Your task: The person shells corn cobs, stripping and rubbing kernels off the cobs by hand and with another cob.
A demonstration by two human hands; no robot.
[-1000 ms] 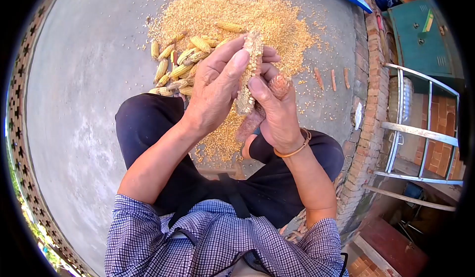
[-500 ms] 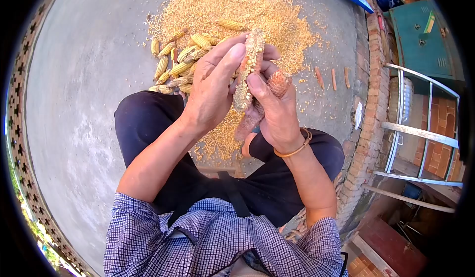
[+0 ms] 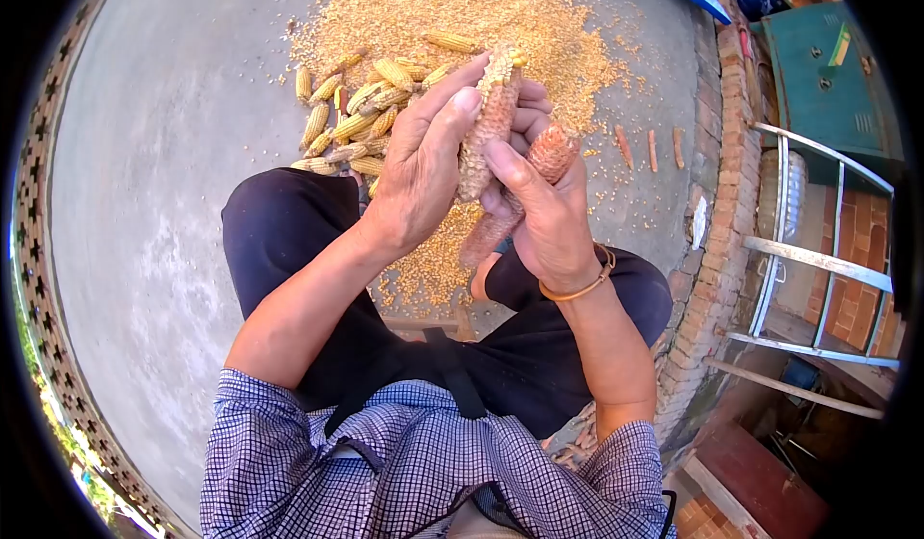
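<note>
My left hand (image 3: 421,173) is closed around a mostly stripped corn ear (image 3: 489,120), thumb along its side. Some yellow kernels remain at its far tip and along the left edge, while its reddish core is bare. In my right hand (image 3: 551,226) lies a bare corncob (image 3: 554,150), slanting across the palm under the thumb, its pale lower end sticking out below. The right thumb tip presses on the ear's side. Ahead and to the left sits a pile of unshelled corn ears (image 3: 358,125). Loose kernels (image 3: 428,268) cover the floor beneath my hands.
A broad heap of kernels (image 3: 452,10) spreads over the concrete floor (image 3: 144,202) ahead. Several bare cobs (image 3: 624,146) lie to the right. Beyond them are a low brick edge (image 3: 727,212), a metal frame (image 3: 818,257) and a green cabinet (image 3: 828,77).
The ear has turned in my left hand and lost kernels, so more of its reddish core shows. The bare cob in my right hand has shifted slightly to the right.
</note>
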